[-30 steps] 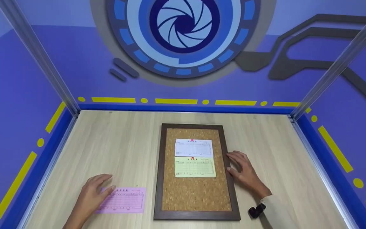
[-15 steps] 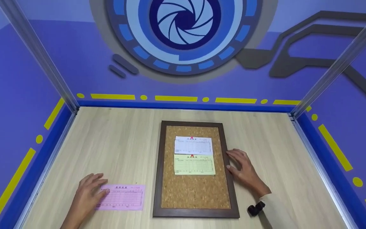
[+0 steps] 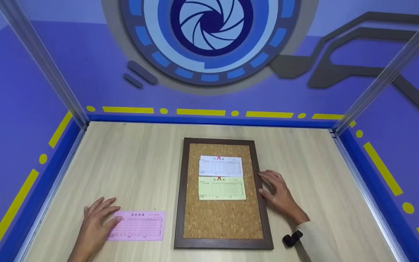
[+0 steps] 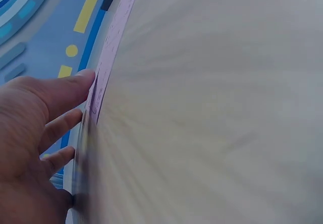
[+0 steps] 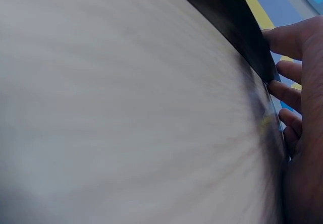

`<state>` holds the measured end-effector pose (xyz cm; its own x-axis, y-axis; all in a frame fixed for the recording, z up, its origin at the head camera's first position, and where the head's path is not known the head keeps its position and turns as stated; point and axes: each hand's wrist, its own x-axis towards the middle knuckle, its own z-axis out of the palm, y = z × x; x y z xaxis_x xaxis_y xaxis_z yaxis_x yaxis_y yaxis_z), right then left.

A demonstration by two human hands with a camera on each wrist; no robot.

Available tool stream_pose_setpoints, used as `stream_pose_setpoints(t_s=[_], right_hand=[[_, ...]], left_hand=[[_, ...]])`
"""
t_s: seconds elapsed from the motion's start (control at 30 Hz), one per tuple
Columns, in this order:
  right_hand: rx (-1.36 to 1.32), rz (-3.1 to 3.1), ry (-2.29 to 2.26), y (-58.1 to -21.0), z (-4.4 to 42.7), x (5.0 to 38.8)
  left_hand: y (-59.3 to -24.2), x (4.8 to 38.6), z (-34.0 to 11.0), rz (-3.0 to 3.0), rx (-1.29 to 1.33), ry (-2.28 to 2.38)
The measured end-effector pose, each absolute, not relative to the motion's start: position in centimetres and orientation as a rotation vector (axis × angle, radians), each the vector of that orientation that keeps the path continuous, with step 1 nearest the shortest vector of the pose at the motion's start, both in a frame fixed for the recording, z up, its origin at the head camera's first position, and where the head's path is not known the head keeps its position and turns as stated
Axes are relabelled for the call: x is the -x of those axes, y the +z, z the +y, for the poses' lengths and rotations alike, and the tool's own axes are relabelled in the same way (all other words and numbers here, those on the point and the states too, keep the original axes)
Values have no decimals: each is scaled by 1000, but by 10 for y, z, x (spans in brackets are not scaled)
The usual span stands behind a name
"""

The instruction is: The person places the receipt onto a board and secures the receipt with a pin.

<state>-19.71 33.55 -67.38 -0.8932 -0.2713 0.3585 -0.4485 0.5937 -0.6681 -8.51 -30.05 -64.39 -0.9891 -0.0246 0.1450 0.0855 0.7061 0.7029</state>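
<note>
A cork board with a dark brown frame lies on the table. Two printed slips are on it, a white slip above a pale green slip, each with a small red pin at its top. To the board's left lies a loose pink slip. My left hand is at that slip's left end, fingers spread and thumb at its edge; the left wrist view shows the thumb beside the pink paper. My right hand touches the frame's right side with its fingertips, holding nothing.
The wood-grain table has blue panels behind and on both sides, with metal posts at the back corners. A black device sits at the right wrist, by a light sleeve.
My left hand has shifted left, uncovering more of the pink slip, which stays in place. The right hand keeps its spot at the frame. The head view has tilted slightly.
</note>
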Motion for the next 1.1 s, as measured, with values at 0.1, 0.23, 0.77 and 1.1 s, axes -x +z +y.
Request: stream_pose_setpoints(t_s=[0.1, 0.23, 0.77, 1.1], right_hand=[[-594, -2603, 1186, -674, 336, 196], [-575, -2599, 1190, -674, 336, 196], [-581, -2611, 1196, -673, 334, 193], [-562, -2623, 1198, -670, 333, 193]], left_hand=[[-644, 84, -301, -2760, 43, -1177], [-644, 86, -301, -2758, 39, -1182], [-643, 83, -302, -2770, -34, -1267], [-635, 91, -298, -2808, -126, -1226]])
